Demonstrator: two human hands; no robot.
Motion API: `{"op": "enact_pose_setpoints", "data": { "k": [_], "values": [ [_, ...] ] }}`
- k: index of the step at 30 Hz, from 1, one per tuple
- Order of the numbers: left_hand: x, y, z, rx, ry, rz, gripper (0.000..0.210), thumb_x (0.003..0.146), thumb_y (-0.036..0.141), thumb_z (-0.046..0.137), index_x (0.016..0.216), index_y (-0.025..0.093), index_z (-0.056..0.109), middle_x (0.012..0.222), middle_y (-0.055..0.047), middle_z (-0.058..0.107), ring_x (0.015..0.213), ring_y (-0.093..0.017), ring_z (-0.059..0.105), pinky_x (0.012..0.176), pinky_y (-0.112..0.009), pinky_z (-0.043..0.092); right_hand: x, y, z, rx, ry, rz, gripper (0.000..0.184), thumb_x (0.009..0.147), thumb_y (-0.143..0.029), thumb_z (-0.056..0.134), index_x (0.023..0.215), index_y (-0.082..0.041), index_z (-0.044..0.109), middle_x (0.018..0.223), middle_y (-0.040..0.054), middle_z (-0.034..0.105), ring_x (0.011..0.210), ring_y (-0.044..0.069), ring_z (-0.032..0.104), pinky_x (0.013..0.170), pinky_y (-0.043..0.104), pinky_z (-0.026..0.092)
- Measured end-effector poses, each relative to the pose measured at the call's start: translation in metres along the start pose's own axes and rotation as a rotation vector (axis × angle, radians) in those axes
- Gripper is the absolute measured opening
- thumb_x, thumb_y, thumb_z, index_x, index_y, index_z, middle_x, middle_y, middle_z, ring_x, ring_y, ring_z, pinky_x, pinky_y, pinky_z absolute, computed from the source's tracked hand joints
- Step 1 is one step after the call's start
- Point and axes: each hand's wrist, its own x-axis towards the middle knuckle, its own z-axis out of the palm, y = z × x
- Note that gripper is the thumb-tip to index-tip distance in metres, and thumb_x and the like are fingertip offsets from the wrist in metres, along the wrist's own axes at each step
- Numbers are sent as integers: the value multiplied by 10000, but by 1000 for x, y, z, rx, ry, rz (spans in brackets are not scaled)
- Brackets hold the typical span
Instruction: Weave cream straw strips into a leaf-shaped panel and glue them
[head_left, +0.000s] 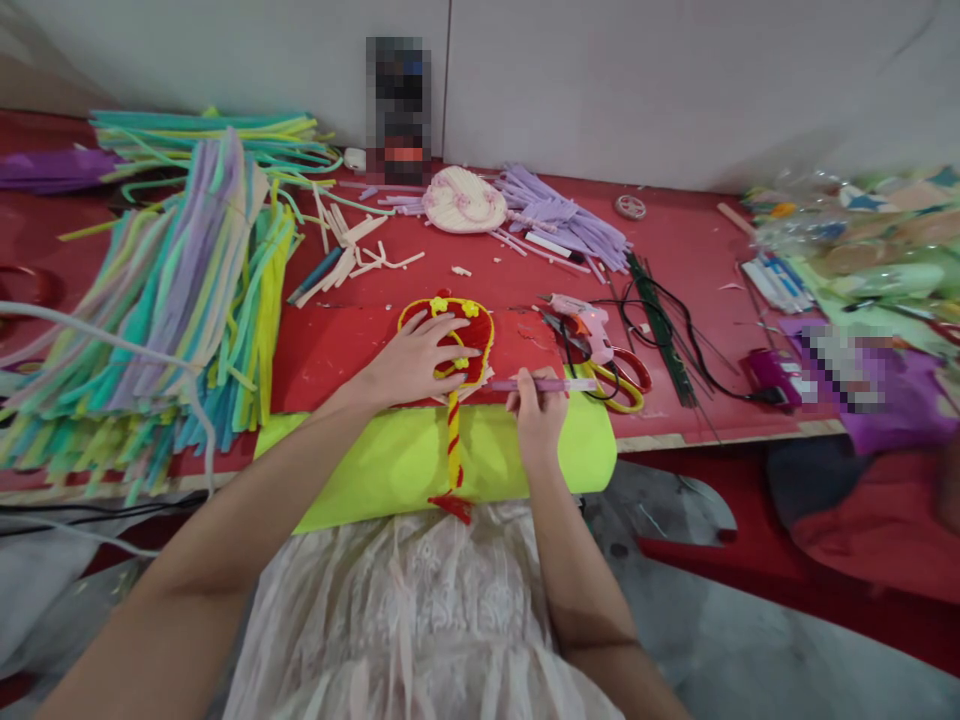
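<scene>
The left hand (416, 362) lies flat, fingers spread, on a red fan (450, 345). Just right of it, the right hand (538, 405) pinches a purple stick (544, 385).

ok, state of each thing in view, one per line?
left hand: flat on the red fan
red fan: lying flat, pinned down
right hand: pinching a purple stick
purple stick: held level at the fan's edge
glue gun: lying down, unheld
scissors: lying unheld

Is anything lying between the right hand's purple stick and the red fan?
Nothing visible. The right hand holds the purple stick just right of the red fan, which the left hand presses flat.
</scene>
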Motion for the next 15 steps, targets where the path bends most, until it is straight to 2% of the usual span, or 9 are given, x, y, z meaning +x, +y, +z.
{"op": "enact_pose_setpoints", "data": {
  "k": [5,7,11,15],
  "values": [
    [0,-1,1,-1,7,4,399,882,433,521,1244,298,620,1487,-47,397,1386,-262,330,1168,-496,177,0,0,2,-11,-136,-18,296,899,-453,524,717,-232,451,499,-65,526,422,101,453,459,234,347],
    [0,-1,1,-6,12,5,401,881,432,525,1243,290,622,1485,-52,399,1384,-263,332,1170,-490,176,0,0,3,-37,-118,-31,296,902,-441,525,709,-228,454,498,-65,530,425,98,458,466,231,352],
    [0,0,0,-20,14,1,396,877,422,527,1234,286,631,1488,-50,399,1384,-272,331,1172,-494,177,0,0,1,-34,-2,-13,293,904,-437,519,711,-229,445,484,-69,508,432,103,472,468,230,357],
    [0,1,-1,-18,10,-7,394,873,410,528,1238,298,626,1493,-33,395,1386,-273,331,1169,-500,188,-1,-1,2,29,-80,7,298,897,-461,524,723,-233,444,494,-68,520,421,101,458,451,229,346]
  ]
}}
